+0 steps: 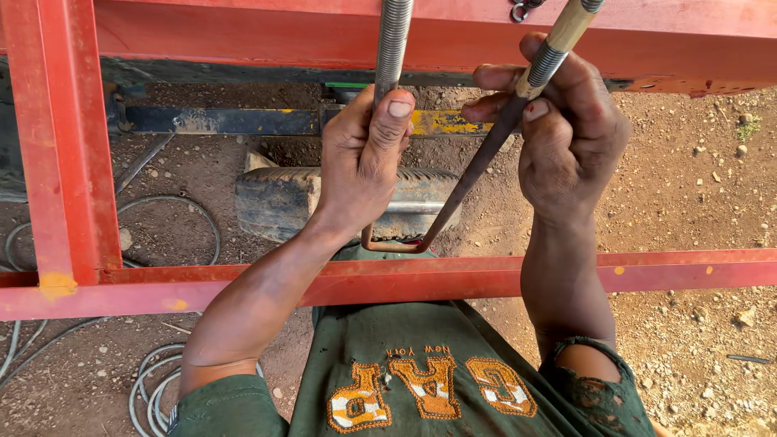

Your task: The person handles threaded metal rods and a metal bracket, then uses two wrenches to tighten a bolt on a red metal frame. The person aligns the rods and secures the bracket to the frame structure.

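Bare reddish dirt (696, 202) strewn with small stones lies below, with a worn tyre (275, 202) flat on it and loops of grey cable (154, 396) at the lower left. A red steel frame (65, 146) crosses the view: a post on the left, a rail along the top and another rail below the hands. Behind it runs a dark bar with yellow paint (243, 121).

A U-bolt (453, 194) hangs between the rails, its two threaded legs reaching up to the top rail and its bend just above the lower rail. The left hand (364, 154) is wrapped tight around the left leg, thumb pressed upward along the thread. The right hand (571, 129) grips the right, slanted leg, fingers curled round it where the thread starts. The person wears a green shirt (388, 356) with orange stitched letters.
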